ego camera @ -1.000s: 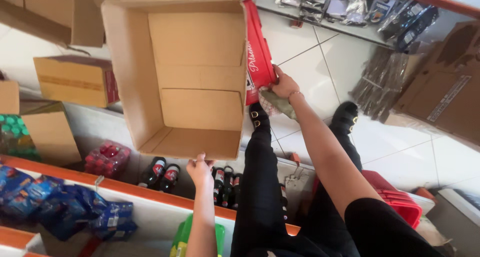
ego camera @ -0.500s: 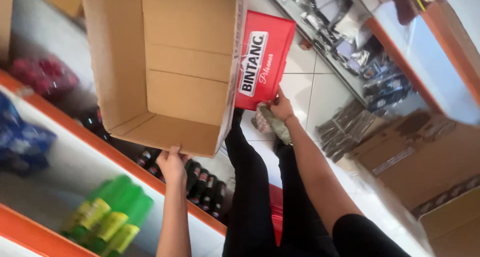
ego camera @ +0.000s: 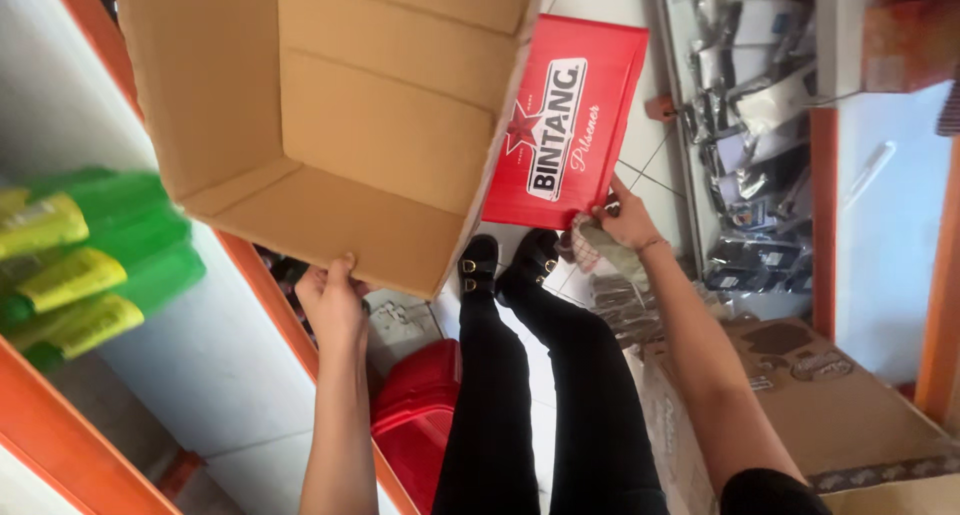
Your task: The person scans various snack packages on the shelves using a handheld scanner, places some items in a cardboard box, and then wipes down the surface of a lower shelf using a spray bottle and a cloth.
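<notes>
I'm holding the empty cardboard box [ego camera: 340, 125] raised over the floor, left hand [ego camera: 333, 300] fingers gripping its bottom edge, right hand [ego camera: 622, 220] pinching its red outer panel [ego camera: 565, 125] plus a cloth [ego camera: 600, 247].

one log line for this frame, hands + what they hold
left hand: grips cardboard box bottom edge | right hand: holds box's red flap and a cloth | box: open, empty

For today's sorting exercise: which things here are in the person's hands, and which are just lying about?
In hand:
- cardboard box, its edge gripped by the left hand
- red panel on the box's side, pinched by the right hand
- cloth, also in the right hand

Lying about:
- green bottles on the shelf
- red crate
- brown carton
- silver packets
</notes>
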